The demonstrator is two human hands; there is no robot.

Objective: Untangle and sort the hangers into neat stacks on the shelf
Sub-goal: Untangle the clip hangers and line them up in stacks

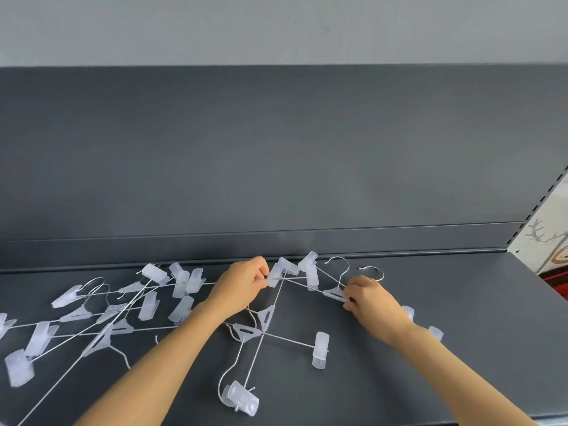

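Left hand (242, 284) pinches a clip (274, 279); right hand (373, 298) grips a hanger's hub (333, 293). Tangled hangers (101, 315) lie on the shelf (430, 379), mostly left of both grips. Light, springy wire probably snags; hubs likely hold best.

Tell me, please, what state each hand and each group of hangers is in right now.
Left hand: pinches a hanger clip.
Right hand: holds a hanger's centre piece.
Hangers on the left: tangled, lying on the shelf.
Hangers in the middle: crossed, not stacked.
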